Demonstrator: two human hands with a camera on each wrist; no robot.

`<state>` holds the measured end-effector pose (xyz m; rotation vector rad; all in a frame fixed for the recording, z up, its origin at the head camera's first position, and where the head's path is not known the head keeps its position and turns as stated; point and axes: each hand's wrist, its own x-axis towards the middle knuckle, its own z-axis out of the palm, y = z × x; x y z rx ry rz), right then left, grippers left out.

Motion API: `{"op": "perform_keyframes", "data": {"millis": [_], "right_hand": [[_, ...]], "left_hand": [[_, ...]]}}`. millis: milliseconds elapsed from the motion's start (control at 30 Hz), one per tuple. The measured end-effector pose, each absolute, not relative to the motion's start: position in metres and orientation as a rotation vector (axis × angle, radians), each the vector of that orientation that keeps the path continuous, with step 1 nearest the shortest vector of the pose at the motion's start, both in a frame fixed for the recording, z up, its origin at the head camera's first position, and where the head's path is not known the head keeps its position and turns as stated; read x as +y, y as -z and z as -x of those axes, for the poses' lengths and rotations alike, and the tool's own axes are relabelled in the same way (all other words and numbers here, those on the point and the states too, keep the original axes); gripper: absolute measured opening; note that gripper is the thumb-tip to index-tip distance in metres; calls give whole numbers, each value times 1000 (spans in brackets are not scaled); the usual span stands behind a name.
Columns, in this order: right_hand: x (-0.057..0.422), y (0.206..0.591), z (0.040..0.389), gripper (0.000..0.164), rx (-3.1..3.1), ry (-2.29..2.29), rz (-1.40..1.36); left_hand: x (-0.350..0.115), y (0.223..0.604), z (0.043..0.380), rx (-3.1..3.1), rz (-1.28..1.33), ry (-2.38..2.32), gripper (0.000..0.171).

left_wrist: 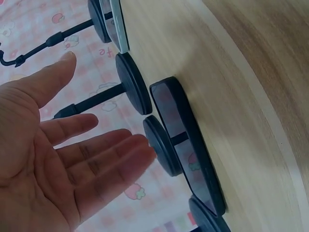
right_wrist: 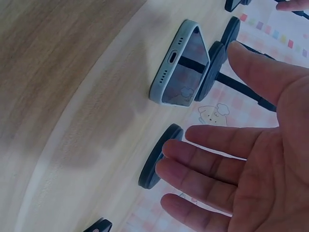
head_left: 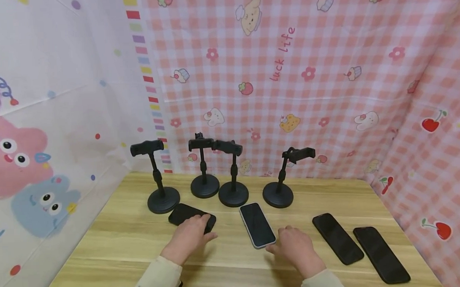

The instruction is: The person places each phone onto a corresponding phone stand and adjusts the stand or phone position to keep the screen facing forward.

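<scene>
My left hand hovers by the right end of a black phone, its fingers loosely extended. The left wrist view shows nothing in that palm and the phone lying apart from it. Beside the lower right corner of a phone in a pale case is my right hand. In the right wrist view its fingers are spread and hold nothing, with the pale-cased phone flat on the table. Both of these phones lie with dark screens facing up.
Behind the phones stand several black phone stands with round bases, among them a left one, two middle ones and a right one. Two more black phones lie at right on the wooden table. Patterned cloth hangs behind.
</scene>
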<state>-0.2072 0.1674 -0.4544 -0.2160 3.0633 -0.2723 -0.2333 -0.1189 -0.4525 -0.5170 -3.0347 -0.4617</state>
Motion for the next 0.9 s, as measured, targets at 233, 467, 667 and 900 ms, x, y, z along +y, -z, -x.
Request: {"op": "perform_keyframes", "data": {"millis": [233,467,667,900], "right_hand": [[165,454,206,56,3025,284,248],[167,452,206,57,2957,285,236],[169,450,206,59,2899,290,226],[172,450,205,59,2887,301,209]], "left_hand": [[-118,452,239,-3092,527,500,58],[-114,450,245,-3126,550,470,58],[-110,447,250,-3142,566,387,55],[-105,440,255,-3167,562,302,56]]}}
